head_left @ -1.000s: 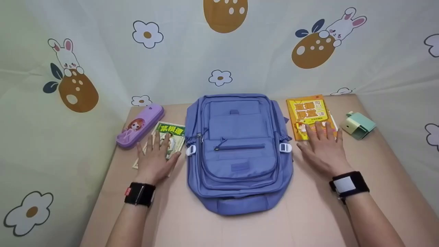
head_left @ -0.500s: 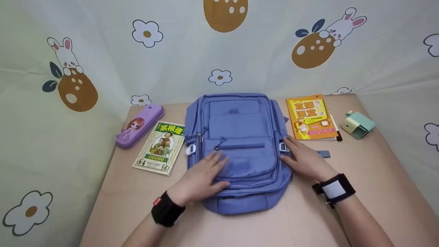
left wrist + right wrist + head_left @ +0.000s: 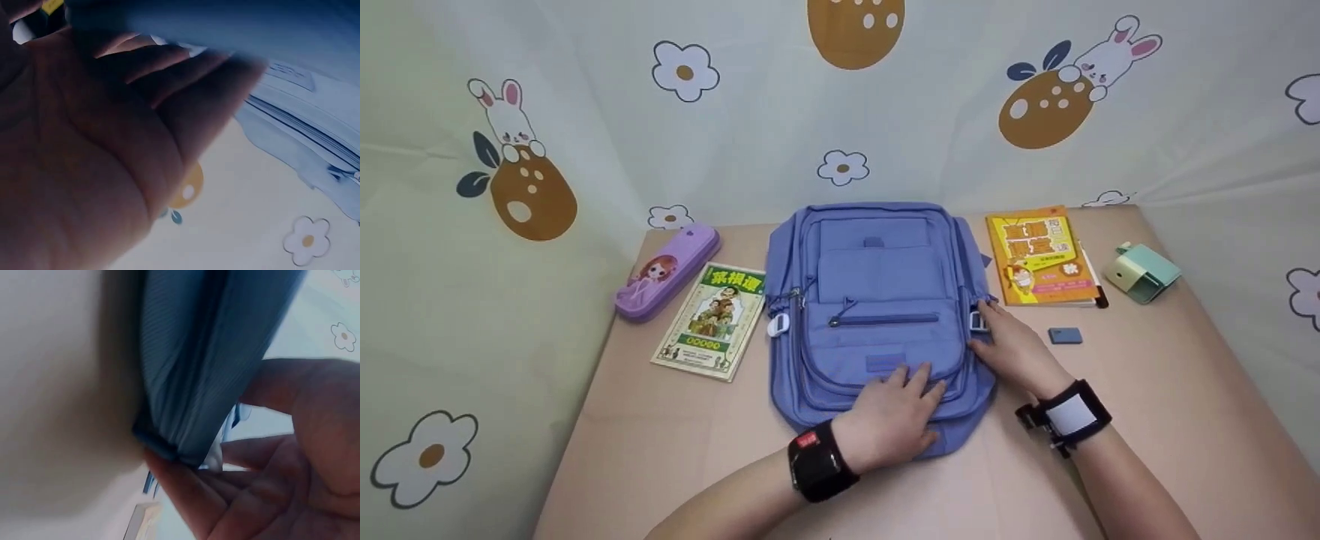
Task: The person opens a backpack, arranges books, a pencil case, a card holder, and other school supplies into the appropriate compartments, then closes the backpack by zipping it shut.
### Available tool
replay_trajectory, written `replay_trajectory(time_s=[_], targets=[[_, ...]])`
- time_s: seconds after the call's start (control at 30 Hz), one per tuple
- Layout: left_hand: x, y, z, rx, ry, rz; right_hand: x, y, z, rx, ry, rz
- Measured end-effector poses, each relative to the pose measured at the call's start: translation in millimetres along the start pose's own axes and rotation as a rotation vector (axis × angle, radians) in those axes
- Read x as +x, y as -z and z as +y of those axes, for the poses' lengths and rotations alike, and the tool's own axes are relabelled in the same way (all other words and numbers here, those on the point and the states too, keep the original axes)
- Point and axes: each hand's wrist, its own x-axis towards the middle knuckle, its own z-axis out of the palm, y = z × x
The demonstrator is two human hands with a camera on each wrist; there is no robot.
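Observation:
A blue backpack (image 3: pixel 885 277) lies front side up in the middle of the table, as the head view shows. My left hand (image 3: pixel 891 420) rests over its lower front with the fingers spread and nearly straight. In the left wrist view the palm (image 3: pixel 84 140) faces the camera, and blue fabric hides the fingertips. My right hand (image 3: pixel 1024 349) is at the bag's right side, beside the white buckle (image 3: pixel 979 322). From the right wrist view, thumb and fingers (image 3: pixel 185 489) hold the side of the backpack (image 3: pixel 197 371) between them.
Left of the bag lie a purple pencil case (image 3: pixel 669 271) and a green-and-cream book (image 3: pixel 712 322). On the right are an orange-yellow book (image 3: pixel 1042 259), a small blue block (image 3: pixel 1065 335) and a mint-green box-like object (image 3: pixel 1144 274). Patterned cloth (image 3: pixel 750 135) encloses the table (image 3: pixel 615 450).
My left hand has moved right from the green book onto the backpack's lower front. My right hand has moved left from the orange book to the bag's side, uncovering the blue block.

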Motion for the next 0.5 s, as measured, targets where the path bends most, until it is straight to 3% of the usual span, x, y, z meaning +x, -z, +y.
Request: replay_trajectory(time_s=[0.13,0.23,0.5], targets=[[8.5,3.8,10.4,0.083,0.026,-0.018,1.4,3.0,-0.9,0.053,-0.023,0.049],[12.8,10.9,9.9,0.109,-0.004,-0.035,3.2,5.1,2.2,0.082,-0.034,0.086],[21.7,41.6,-1.7,0.005,-0.048,-0.174,11.7,8.2,8.3,0.183,-0.079,0.085]])
